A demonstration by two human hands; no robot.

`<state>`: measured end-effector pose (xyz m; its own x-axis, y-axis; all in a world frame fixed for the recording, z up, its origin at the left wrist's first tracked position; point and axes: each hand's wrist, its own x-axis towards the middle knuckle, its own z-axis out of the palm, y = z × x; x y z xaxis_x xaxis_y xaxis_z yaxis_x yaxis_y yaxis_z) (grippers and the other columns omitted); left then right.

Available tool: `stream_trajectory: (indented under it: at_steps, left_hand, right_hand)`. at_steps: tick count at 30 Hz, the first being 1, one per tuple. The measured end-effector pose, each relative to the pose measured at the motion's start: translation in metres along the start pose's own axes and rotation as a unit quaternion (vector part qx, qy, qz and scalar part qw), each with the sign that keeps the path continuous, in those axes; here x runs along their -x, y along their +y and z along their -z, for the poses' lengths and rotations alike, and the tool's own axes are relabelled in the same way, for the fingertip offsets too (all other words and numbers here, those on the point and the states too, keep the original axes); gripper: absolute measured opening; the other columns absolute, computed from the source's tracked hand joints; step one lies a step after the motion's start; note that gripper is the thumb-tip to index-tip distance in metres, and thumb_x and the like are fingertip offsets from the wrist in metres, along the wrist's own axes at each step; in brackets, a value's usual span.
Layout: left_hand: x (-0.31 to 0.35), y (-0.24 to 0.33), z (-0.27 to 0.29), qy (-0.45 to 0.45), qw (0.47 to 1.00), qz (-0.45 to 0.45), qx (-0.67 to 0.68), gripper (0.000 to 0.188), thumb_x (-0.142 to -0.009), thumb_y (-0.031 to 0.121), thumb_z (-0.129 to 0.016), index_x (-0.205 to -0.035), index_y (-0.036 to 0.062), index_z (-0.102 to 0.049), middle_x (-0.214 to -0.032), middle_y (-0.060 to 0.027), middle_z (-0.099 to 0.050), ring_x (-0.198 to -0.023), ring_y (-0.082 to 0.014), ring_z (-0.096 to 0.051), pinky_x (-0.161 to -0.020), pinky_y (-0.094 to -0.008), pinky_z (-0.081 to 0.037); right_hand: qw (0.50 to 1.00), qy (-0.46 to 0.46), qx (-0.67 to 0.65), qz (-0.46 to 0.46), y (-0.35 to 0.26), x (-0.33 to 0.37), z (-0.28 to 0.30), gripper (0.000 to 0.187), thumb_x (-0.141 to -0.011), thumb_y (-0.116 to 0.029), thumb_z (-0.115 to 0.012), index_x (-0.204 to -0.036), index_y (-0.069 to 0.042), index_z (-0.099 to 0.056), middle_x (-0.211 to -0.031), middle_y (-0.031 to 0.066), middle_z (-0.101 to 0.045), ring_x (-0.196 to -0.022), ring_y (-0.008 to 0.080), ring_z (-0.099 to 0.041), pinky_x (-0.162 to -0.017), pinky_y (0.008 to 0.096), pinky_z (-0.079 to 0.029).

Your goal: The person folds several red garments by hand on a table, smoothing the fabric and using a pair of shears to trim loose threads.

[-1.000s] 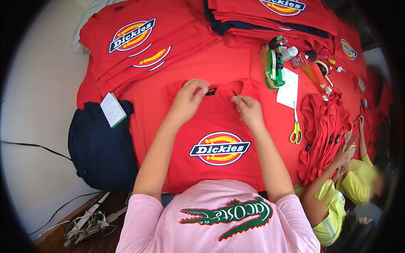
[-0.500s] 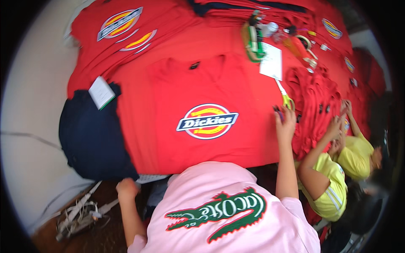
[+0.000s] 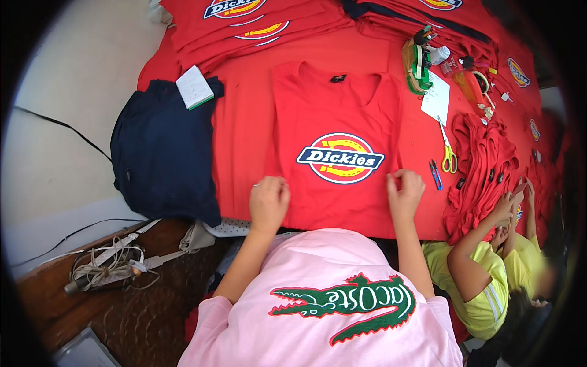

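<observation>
A red T-shirt (image 3: pixel 340 211) lies face up before me, its neckline at the far end and a round yellow, white and blue emblem on its front. My left hand (image 3: pixel 269 202) is at its lower left side, the fingers closed on the edge. At the opposite side, my right hand (image 3: pixel 405 194) pinches the shirt's right edge with curled fingers. To the right of that hand lie a slim blue pen-like tool (image 3: pixel 436 175) and yellow-handled scissors (image 3: pixel 449 156).
Folded dark navy cloth (image 3: pixel 162 153) sits at left under a small notepad (image 3: pixel 195 87). Stacked red shirts (image 3: pixel 293 30) line the back. A green tape dispenser (image 3: pixel 418 68) stands beyond white paper (image 3: pixel 435 98). Red pieces (image 3: pixel 483 177) lie rightward, near co-workers in yellow (image 3: pixel 480 281).
My left hand has come up from below the table edge to the shirt. My right hand has moved left from beside the scissors; the blue tool now lies clear of it.
</observation>
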<state>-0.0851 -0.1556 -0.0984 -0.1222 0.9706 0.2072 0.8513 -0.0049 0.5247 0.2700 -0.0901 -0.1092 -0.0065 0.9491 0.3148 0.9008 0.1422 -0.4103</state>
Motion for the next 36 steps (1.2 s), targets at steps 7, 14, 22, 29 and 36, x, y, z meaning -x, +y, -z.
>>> stream_trajectory:
  at_steps: [7,14,22,29,36]
  left_hand:
    - [0.040,0.015,-0.011,-0.189,0.972,-0.139,0.011,0.042,-0.090,0.007,-0.069,-0.132,0.0035,-0.068,-0.143,-0.0140,-0.059,-0.133,-0.0332,-0.056,-0.112,-0.0463,-0.045]
    - [0.020,-0.008,0.001,-0.236,0.961,-0.135,0.048,0.031,-0.088,0.000,-0.065,-0.119,0.0023,-0.068,-0.124,-0.0142,-0.069,-0.130,-0.0324,-0.060,-0.112,-0.0468,-0.047]
    - [-0.064,-0.013,0.011,-0.208,0.951,-0.216,-0.080,0.035,-0.074,0.010,-0.083,-0.104,0.0053,-0.067,-0.108,-0.0124,-0.067,-0.114,-0.0314,-0.063,-0.122,-0.0582,-0.030]
    - [-0.118,-0.073,0.036,-0.343,0.917,-0.197,-0.050,0.037,-0.069,0.023,-0.091,-0.097,0.0045,-0.075,-0.108,-0.0107,-0.069,-0.116,-0.0324,-0.061,-0.111,-0.0485,-0.041]
    - [-0.149,-0.134,0.074,-0.340,0.939,0.048,0.001,0.023,-0.076,0.005,-0.085,-0.093,-0.0010,-0.071,-0.102,-0.0120,-0.072,-0.093,-0.0318,-0.070,-0.086,-0.0419,-0.056]
  right_hand:
    - [0.985,-0.109,0.001,0.131,-0.025,0.020,0.003,0.032,-0.090,-0.008,-0.068,-0.121,-0.008,-0.074,-0.124,0.0084,-0.069,-0.108,0.0284,-0.062,-0.099,0.0447,-0.043]
    - [0.979,-0.173,-0.073,0.084,-0.013,0.003,0.015,0.043,-0.085,0.001,-0.070,-0.126,-0.010,-0.074,-0.119,0.0099,-0.069,-0.101,0.0304,-0.064,-0.094,0.0418,-0.049]
    - [0.932,-0.329,-0.144,0.040,0.014,-0.035,0.031,0.038,-0.076,-0.008,-0.083,-0.113,-0.006,-0.076,-0.105,0.0116,-0.067,-0.093,0.0316,-0.067,-0.088,0.0432,-0.055]
    - [0.931,-0.327,-0.041,0.161,0.055,-0.068,0.047,0.035,-0.066,-0.014,-0.090,-0.091,0.002,-0.071,-0.114,0.0136,-0.061,-0.108,0.0333,-0.064,-0.091,0.0423,-0.054]
    - [0.934,-0.334,-0.044,-0.119,0.108,-0.092,0.068,0.035,-0.078,-0.019,-0.092,-0.090,0.001,-0.065,-0.080,0.0058,-0.055,-0.075,0.0167,-0.054,-0.071,0.0341,-0.047]
